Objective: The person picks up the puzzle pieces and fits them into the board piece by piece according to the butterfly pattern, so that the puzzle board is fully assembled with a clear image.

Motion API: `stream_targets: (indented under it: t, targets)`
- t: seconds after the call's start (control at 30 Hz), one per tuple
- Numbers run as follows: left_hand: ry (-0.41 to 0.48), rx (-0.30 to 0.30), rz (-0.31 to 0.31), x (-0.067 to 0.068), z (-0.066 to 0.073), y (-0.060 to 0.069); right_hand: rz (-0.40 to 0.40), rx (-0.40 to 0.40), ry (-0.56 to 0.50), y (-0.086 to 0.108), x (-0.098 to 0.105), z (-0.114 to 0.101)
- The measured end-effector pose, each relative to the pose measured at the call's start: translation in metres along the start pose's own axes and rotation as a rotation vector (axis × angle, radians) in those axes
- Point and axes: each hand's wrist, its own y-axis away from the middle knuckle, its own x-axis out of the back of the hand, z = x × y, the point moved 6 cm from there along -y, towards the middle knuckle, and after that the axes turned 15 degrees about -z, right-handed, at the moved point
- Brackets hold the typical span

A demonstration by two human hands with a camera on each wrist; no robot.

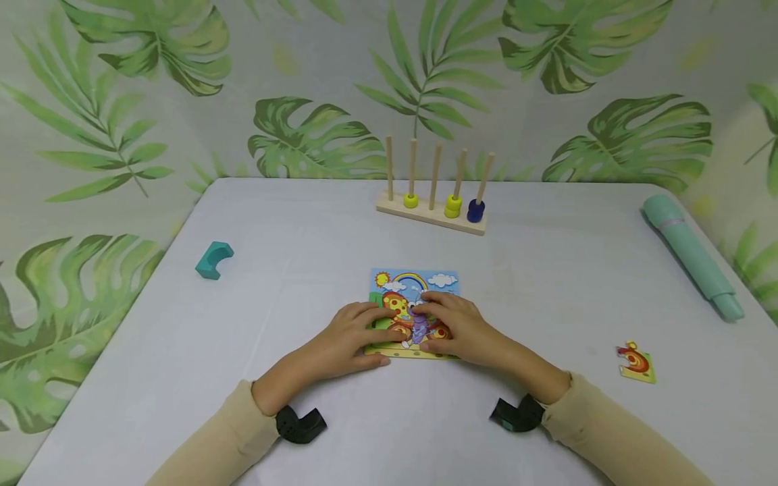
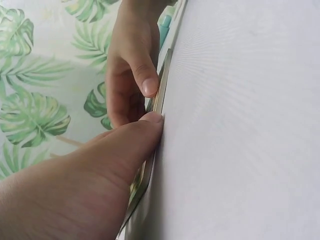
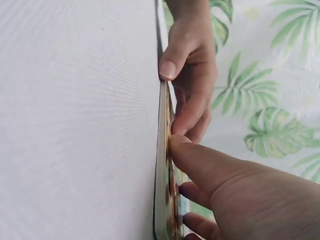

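Note:
A flat jigsaw puzzle lies on the table with a purple-bodied butterfly, a rainbow and a sun on it. My left hand rests over its left side, fingers on the picture and thumb by the near edge. From the right, my right hand touches the picture with its fingertips and thumb. In the right wrist view the right thumb presses on the puzzle's top face. A loose puzzle piece, red and yellow, lies apart on the right. Both hands hide parts of the picture.
A wooden peg stand with yellow and dark blue beads stands at the back. A teal block with a curved cutout lies at left, and a mint-green tube at the right edge. White cloth covers the table.

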Motion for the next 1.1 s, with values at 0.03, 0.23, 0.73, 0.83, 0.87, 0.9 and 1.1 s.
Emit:
stream_targets:
  t: [0.03, 0.23, 0.73, 0.83, 0.87, 0.9, 1.1]
  targets:
    - [0.003, 0.002, 0.000, 0.000, 0.000, 0.000, -0.011, 0.001, -0.008, 0.001, 0.000, -0.001]
    - [0.015, 0.035, -0.025, -0.001, -0.002, 0.000, -0.012, 0.012, -0.086, 0.018, 0.017, -0.006]
    - [0.014, 0.045, -0.036, -0.005, -0.004, -0.001, 0.373, -0.091, -0.004, 0.169, 0.073, 0.037]
    - [0.017, 0.053, -0.045, -0.005, -0.004, -0.001, 0.425, -0.196, -0.043, 0.195, 0.069, 0.057]
    - [0.020, 0.054, -0.048, -0.005, -0.004, -0.001, 0.443, -0.218, -0.042, 0.201, 0.067, 0.063]
    - [0.021, 0.057, -0.052, -0.005, -0.004, -0.001, 0.456, -0.237, -0.052, 0.207, 0.064, 0.070]
    - [0.028, 0.060, -0.051, -0.004, -0.003, 0.000, 0.465, -0.324, -0.086, 0.230, 0.049, 0.103]
